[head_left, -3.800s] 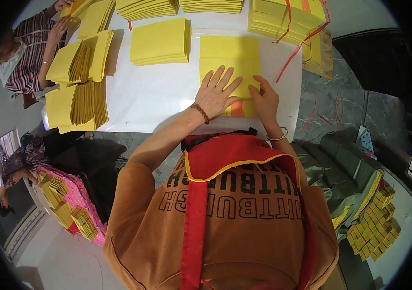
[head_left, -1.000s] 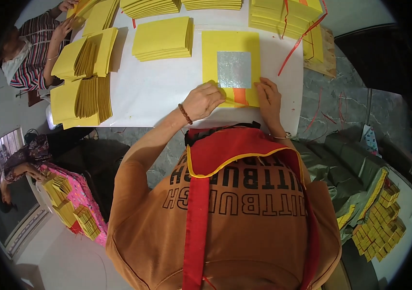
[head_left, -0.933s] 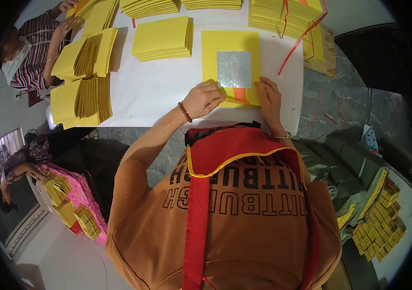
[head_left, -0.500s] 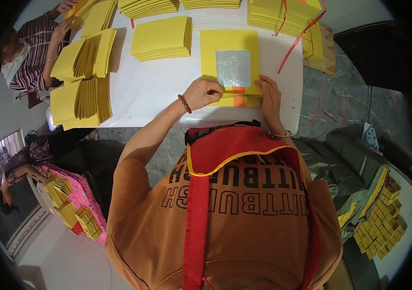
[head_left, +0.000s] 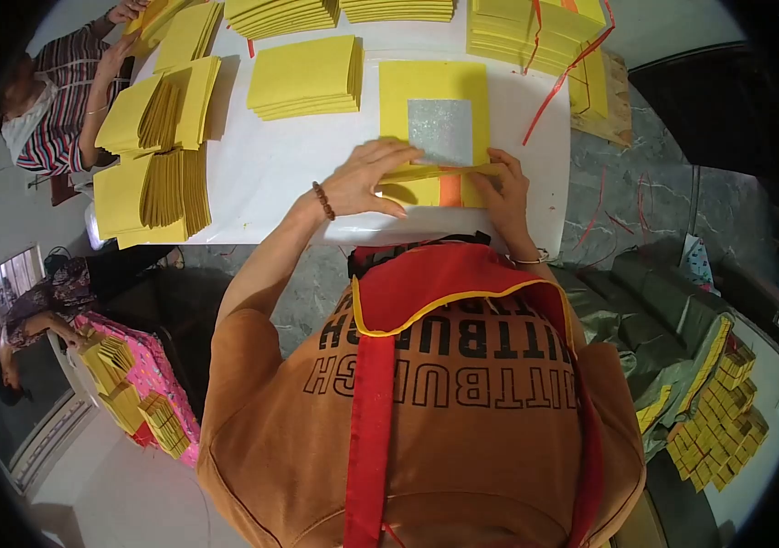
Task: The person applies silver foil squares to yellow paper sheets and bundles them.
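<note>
On the white table in front of me lies a yellow paper sheet [head_left: 396, 110] with a silver square [head_left: 440, 130] and an orange strip [head_left: 450, 191] on it. Its near part is folded up in a raised ridge. At the left end of that ridge is my left hand [head_left: 366, 180], fingers stretched along the far side of the fold and thumb spread apart toward me. My right hand [head_left: 506, 194] grips the ridge's right end between thumb and fingers. Whether one sheet or several are under my hands, I cannot tell.
A yellow paper stack [head_left: 304, 78] stands beyond my left hand, with fanned stacks [head_left: 152, 187] at the left. Tied yellow bundles [head_left: 535, 36] with a red string [head_left: 558, 87] sit far right. A person in a striped top [head_left: 65, 110] handles paper at far left.
My left hand has gone from a pinch at the fold to spread fingers and shifted slightly left. My right thumb has come inward over the fold, and the folded flap stands more raised.
</note>
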{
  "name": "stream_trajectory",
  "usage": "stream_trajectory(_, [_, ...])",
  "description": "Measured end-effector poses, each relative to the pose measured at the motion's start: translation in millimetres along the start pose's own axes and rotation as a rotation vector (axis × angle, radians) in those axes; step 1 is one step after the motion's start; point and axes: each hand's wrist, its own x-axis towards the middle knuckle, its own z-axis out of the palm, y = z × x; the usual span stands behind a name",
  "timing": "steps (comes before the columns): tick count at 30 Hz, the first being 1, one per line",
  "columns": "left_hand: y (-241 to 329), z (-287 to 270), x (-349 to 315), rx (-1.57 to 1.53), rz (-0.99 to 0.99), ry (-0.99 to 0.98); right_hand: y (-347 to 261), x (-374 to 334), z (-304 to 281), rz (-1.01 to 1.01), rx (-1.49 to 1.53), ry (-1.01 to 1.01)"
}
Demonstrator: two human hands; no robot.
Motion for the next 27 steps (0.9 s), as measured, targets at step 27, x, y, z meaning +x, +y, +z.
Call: stream_trajectory(27, [-12.5, 35.9, 8.2, -0.169, -0.641, 0.409, -15.4, 17.4, 4.7, 0.277, 0.407, 0.004])
